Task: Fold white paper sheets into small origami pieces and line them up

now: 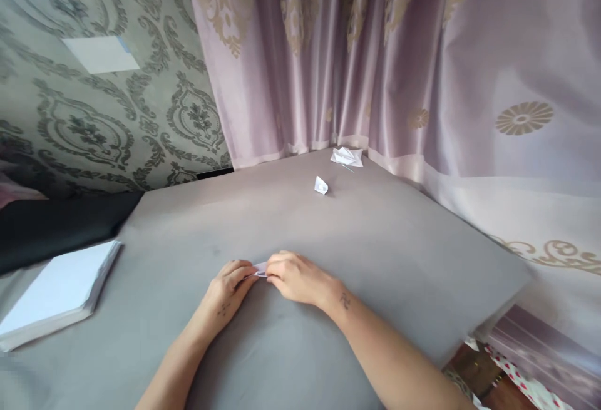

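A small folded piece of white paper point(261, 269) is held between my two hands, just above or on the grey tabletop. My left hand point(230, 285) pinches its left end between thumb and fingers. On the other end, the fingers of my right hand point(291, 275) are closed. Most of the paper is hidden behind the fingers, so its full shape does not show. Farther back on the table stands a small folded paper piece point(321, 185), and behind it lies a folded paper boat-like shape point(347, 156) near the curtain.
The grey-covered table point(399, 260) reaches back to a pinkish curtain point(319, 72). At the left lies a thick stack of white paper point(61, 288), beside a black padded surface point(61, 225). A white sheet point(101, 54) is on the patterned wall. The table's edge drops off at the right.
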`<control>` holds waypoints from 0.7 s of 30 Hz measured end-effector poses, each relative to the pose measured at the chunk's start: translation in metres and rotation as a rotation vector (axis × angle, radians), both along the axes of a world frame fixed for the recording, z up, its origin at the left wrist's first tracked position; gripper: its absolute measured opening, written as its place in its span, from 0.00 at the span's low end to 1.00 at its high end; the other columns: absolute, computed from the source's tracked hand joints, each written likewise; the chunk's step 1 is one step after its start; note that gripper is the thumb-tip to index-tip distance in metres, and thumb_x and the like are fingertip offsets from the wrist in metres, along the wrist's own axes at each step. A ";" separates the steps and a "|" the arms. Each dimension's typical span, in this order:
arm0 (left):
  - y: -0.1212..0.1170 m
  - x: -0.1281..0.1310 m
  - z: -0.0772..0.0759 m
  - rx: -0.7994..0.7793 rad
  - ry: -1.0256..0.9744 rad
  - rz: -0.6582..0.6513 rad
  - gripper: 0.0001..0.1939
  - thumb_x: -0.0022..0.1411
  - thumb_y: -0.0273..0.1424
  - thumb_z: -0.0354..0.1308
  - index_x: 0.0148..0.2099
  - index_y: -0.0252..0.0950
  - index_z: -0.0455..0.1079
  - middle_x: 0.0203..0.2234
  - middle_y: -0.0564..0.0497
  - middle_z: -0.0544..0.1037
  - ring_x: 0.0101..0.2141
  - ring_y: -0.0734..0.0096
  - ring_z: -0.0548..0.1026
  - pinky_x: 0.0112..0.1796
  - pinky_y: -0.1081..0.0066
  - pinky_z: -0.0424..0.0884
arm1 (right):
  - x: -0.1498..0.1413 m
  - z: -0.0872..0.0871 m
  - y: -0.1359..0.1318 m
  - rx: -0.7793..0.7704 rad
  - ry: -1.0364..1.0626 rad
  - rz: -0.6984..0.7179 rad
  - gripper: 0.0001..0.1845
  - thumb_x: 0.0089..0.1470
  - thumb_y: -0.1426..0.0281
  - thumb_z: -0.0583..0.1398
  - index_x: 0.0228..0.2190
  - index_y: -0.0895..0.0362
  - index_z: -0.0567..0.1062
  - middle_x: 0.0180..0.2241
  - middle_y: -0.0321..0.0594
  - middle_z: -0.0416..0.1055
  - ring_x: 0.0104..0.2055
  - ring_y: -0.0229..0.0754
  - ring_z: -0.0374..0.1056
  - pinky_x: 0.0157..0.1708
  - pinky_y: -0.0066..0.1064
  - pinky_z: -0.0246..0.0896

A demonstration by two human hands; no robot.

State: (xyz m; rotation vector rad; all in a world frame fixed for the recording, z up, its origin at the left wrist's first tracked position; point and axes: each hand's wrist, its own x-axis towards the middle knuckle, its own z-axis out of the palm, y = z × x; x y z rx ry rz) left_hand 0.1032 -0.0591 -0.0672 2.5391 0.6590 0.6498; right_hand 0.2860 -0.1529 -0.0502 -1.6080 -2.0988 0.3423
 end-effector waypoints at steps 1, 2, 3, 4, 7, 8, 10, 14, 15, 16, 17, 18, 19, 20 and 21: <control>0.001 0.001 -0.001 -0.011 0.000 0.014 0.13 0.66 0.38 0.49 0.40 0.39 0.73 0.37 0.47 0.77 0.38 0.66 0.76 0.40 0.69 0.74 | 0.003 0.000 0.000 0.004 0.041 0.005 0.10 0.60 0.74 0.55 0.36 0.57 0.77 0.37 0.40 0.74 0.40 0.38 0.69 0.42 0.27 0.62; 0.002 0.001 -0.003 -0.019 -0.006 0.031 0.13 0.66 0.37 0.49 0.40 0.39 0.73 0.38 0.47 0.77 0.39 0.65 0.76 0.41 0.68 0.74 | 0.006 0.000 0.001 0.009 0.079 0.011 0.10 0.59 0.74 0.55 0.36 0.56 0.78 0.37 0.39 0.74 0.38 0.37 0.69 0.41 0.26 0.62; 0.004 0.001 -0.005 -0.020 -0.022 0.051 0.12 0.65 0.37 0.50 0.42 0.39 0.72 0.40 0.46 0.76 0.40 0.65 0.76 0.41 0.67 0.74 | 0.009 0.000 0.002 0.009 0.113 0.010 0.10 0.59 0.74 0.56 0.36 0.55 0.78 0.37 0.38 0.74 0.37 0.36 0.70 0.40 0.26 0.62; 0.005 0.001 -0.009 -0.013 -0.053 0.083 0.12 0.64 0.37 0.51 0.45 0.39 0.72 0.42 0.46 0.75 0.42 0.64 0.75 0.42 0.66 0.74 | 0.012 -0.001 0.003 0.016 0.141 -0.001 0.10 0.59 0.74 0.56 0.36 0.55 0.78 0.36 0.38 0.74 0.36 0.36 0.70 0.39 0.25 0.62; 0.011 -0.002 -0.018 -0.031 -0.123 0.227 0.19 0.61 0.38 0.55 0.54 0.40 0.66 0.50 0.43 0.70 0.44 0.62 0.74 0.39 0.66 0.75 | 0.027 -0.005 0.012 0.149 0.186 -0.160 0.12 0.59 0.74 0.55 0.36 0.55 0.79 0.36 0.40 0.73 0.37 0.38 0.70 0.40 0.27 0.61; 0.013 -0.004 -0.020 -0.048 -0.132 0.260 0.20 0.61 0.37 0.55 0.54 0.40 0.65 0.50 0.43 0.69 0.43 0.63 0.74 0.38 0.66 0.75 | 0.033 -0.007 0.016 0.216 0.197 -0.233 0.13 0.60 0.74 0.54 0.37 0.55 0.78 0.37 0.41 0.73 0.37 0.38 0.70 0.40 0.28 0.61; 0.016 -0.006 -0.022 -0.082 -0.144 0.291 0.18 0.62 0.36 0.54 0.53 0.39 0.66 0.49 0.43 0.69 0.41 0.65 0.74 0.37 0.67 0.74 | 0.045 -0.011 0.025 0.286 0.169 -0.333 0.16 0.60 0.75 0.51 0.41 0.56 0.77 0.39 0.44 0.73 0.40 0.40 0.70 0.41 0.29 0.61; 0.017 -0.008 -0.025 -0.118 -0.140 0.284 0.14 0.63 0.34 0.51 0.50 0.37 0.67 0.47 0.44 0.70 0.39 0.67 0.74 0.38 0.67 0.73 | 0.070 -0.020 0.043 0.289 0.077 -0.518 0.16 0.59 0.76 0.51 0.42 0.57 0.76 0.37 0.46 0.74 0.38 0.43 0.69 0.40 0.32 0.60; 0.017 -0.008 -0.026 -0.121 -0.132 0.279 0.15 0.63 0.35 0.51 0.50 0.37 0.67 0.47 0.44 0.70 0.38 0.67 0.74 0.37 0.67 0.73 | 0.075 -0.022 0.048 0.291 0.069 -0.549 0.15 0.59 0.76 0.50 0.40 0.58 0.76 0.36 0.46 0.74 0.38 0.44 0.69 0.39 0.32 0.60; 0.018 -0.008 -0.027 -0.120 -0.128 0.274 0.15 0.63 0.35 0.51 0.50 0.37 0.67 0.47 0.44 0.70 0.38 0.66 0.74 0.37 0.67 0.73 | 0.081 -0.024 0.052 0.289 0.063 -0.573 0.15 0.58 0.75 0.50 0.38 0.58 0.76 0.35 0.46 0.74 0.38 0.44 0.69 0.39 0.32 0.60; 0.018 -0.008 -0.028 -0.117 -0.128 0.268 0.15 0.63 0.35 0.51 0.50 0.37 0.67 0.47 0.43 0.70 0.38 0.66 0.74 0.37 0.67 0.73 | 0.087 -0.026 0.056 0.286 0.058 -0.596 0.15 0.58 0.76 0.50 0.37 0.58 0.76 0.35 0.46 0.74 0.37 0.44 0.69 0.39 0.32 0.60; 0.018 -0.009 -0.030 -0.111 -0.131 0.263 0.14 0.63 0.35 0.51 0.49 0.37 0.67 0.46 0.43 0.70 0.37 0.66 0.74 0.37 0.66 0.73 | 0.092 -0.027 0.060 0.283 0.054 -0.616 0.15 0.58 0.76 0.50 0.37 0.58 0.76 0.35 0.46 0.74 0.38 0.44 0.69 0.39 0.32 0.60; 0.019 -0.009 -0.032 -0.105 -0.134 0.257 0.14 0.63 0.35 0.51 0.49 0.37 0.68 0.46 0.43 0.71 0.37 0.66 0.74 0.37 0.66 0.73 | 0.097 -0.029 0.064 0.278 0.052 -0.634 0.15 0.58 0.76 0.50 0.37 0.58 0.76 0.36 0.45 0.74 0.38 0.44 0.68 0.40 0.32 0.59; 0.020 -0.009 -0.033 -0.098 -0.136 0.249 0.14 0.63 0.35 0.50 0.48 0.37 0.68 0.45 0.43 0.71 0.37 0.66 0.74 0.38 0.65 0.73 | 0.102 -0.031 0.068 0.273 0.049 -0.650 0.15 0.57 0.76 0.50 0.36 0.57 0.76 0.37 0.45 0.74 0.39 0.44 0.68 0.41 0.32 0.59; 0.021 -0.009 -0.035 -0.089 -0.137 0.242 0.14 0.63 0.35 0.50 0.48 0.37 0.68 0.45 0.43 0.71 0.37 0.65 0.74 0.38 0.65 0.73 | 0.107 -0.032 0.072 0.266 0.047 -0.663 0.15 0.57 0.76 0.50 0.36 0.57 0.76 0.37 0.45 0.74 0.40 0.44 0.68 0.41 0.32 0.59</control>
